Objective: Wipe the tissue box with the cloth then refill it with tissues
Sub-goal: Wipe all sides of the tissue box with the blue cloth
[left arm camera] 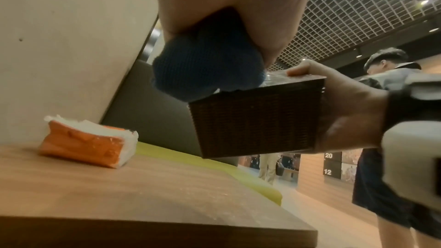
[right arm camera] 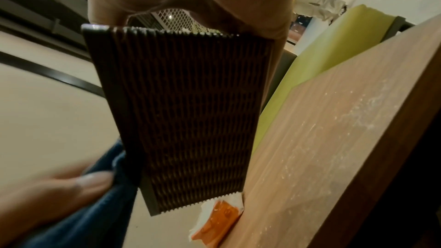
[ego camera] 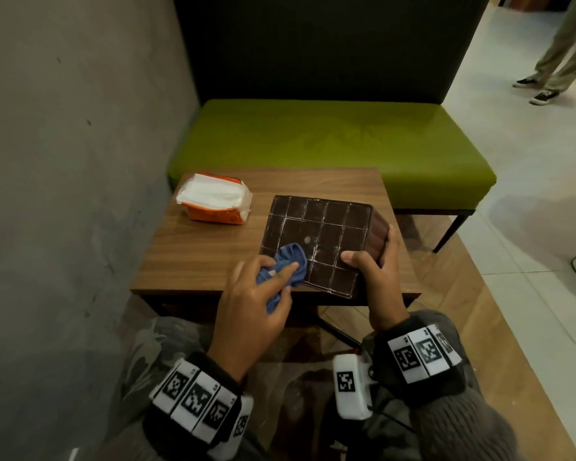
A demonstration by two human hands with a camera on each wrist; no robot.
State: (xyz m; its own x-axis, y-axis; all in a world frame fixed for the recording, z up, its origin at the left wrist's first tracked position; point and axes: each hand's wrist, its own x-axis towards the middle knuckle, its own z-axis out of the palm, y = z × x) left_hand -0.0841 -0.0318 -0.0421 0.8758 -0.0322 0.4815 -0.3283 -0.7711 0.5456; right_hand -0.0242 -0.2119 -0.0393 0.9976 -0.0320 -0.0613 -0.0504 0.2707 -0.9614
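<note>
Brown tissue box (ego camera: 320, 237) off the worktop (ego camera: 193, 254), we're wiping it.
Right hand (ego camera: 376, 277) grips the box's right edge, thumb on the gridded face, fingers (ego camera: 391, 242) curled round the side. Left hand (ego camera: 253, 307) has fingers clamped on the blue cloth (ego camera: 288, 264), pressing it onto that face's near-left corner. Orange tissue pack (ego camera: 215, 202) lies far-left on the worktop.

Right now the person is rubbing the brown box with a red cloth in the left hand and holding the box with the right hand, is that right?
Almost. The cloth is blue, not red, as the head view shows. The rest is right: the left hand rubs the brown box with it, and the right hand holds the box.
</note>
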